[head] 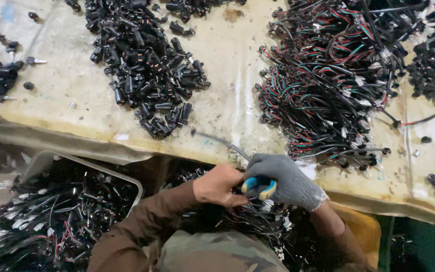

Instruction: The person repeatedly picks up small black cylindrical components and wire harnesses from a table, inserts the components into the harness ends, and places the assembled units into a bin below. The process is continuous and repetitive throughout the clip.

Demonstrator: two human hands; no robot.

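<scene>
keep left hand (216, 184) pinched on the wire bundle (258, 214), gloved right hand (283, 180) clenched round the blue-handled tool (259, 187); squeeze squarely, steadily.

1. I am seeing no packages, signs or screens anywhere on the bench.
2. I am noticing small white rectangular tags (362, 80) clinging to the wires in the tangled bundle at upper right, too small to make out further.
3. I am also catching similar small pale tags (21, 221) showing among the wires in the tray at lower left.
</scene>
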